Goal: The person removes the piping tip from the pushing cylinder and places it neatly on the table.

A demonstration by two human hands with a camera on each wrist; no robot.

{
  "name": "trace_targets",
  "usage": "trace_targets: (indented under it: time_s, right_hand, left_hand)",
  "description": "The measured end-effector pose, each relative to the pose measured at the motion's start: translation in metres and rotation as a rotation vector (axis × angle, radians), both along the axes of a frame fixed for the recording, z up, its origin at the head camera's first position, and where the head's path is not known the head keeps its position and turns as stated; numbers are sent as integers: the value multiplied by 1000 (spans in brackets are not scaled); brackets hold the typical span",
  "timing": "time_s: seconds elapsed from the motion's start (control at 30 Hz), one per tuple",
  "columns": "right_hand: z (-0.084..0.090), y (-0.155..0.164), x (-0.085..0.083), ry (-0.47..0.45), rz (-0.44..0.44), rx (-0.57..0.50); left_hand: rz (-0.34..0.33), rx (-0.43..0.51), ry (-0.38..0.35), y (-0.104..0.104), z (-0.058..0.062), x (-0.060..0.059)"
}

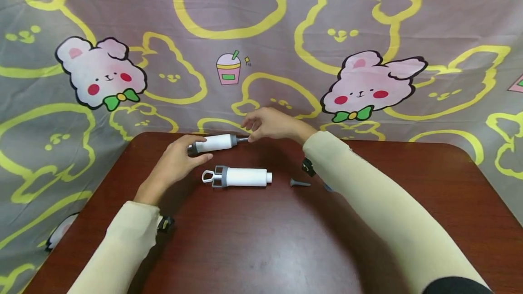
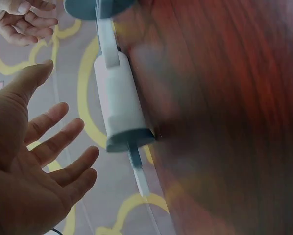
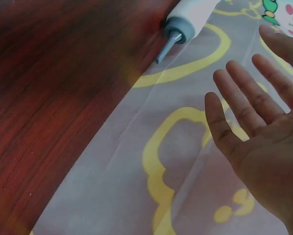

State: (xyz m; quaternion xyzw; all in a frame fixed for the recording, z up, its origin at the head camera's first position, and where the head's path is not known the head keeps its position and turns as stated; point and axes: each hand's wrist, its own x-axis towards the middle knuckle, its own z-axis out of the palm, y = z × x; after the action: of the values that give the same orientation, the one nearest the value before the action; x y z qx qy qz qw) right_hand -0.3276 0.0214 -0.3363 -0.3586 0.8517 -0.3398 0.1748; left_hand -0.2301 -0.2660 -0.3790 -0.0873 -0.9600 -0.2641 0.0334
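Observation:
Near the table's far edge lies a white syringe-like tube (image 1: 214,143) with grey end pieces and a thin grey nozzle (image 3: 167,49). My left hand (image 1: 177,160) is at its rear end, thumb and fingers spread; in the left wrist view those fingers are extended beside the white tube (image 2: 121,95) with nothing in their grasp. Close by the nozzle's tip in the head view is my right hand (image 1: 271,124), its palm empty in the right wrist view. A second white syringe-like tube (image 1: 246,177), with a grey frame and white loop handle, lies nearer to me.
A small grey cone-shaped nozzle (image 1: 300,183) lies right of the second tube. Beyond it, a bluish piece (image 1: 328,188) is partly hidden by my right sleeve. A patterned cloth (image 1: 278,58) hangs behind the dark wooden table (image 1: 261,239).

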Motion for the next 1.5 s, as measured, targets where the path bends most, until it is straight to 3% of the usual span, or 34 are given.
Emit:
trace_targets:
  time_s: [0.27, 0.67, 0.83, 1.17, 1.5]
  right_hand:
    - [-13, -14, -13, -51, 20, -38]
    - [-26, -36, -23, -128, -17, -41]
    - [-30, -43, -28, -123, -18, -34]
    - [-29, -50, -32, -116, -38, -16]
    - [-37, -54, -33, -127, -61, 22]
  left_hand:
    - [0, 5, -8, -16, -3, -11]
    - [7, 11, -21, -31, -12, -27]
    - [9, 8, -36, -35, -15, -34]
    - [-6, -7, -41, -35, -15, -41]
    - [-20, -26, -68, -30, -23, -49]
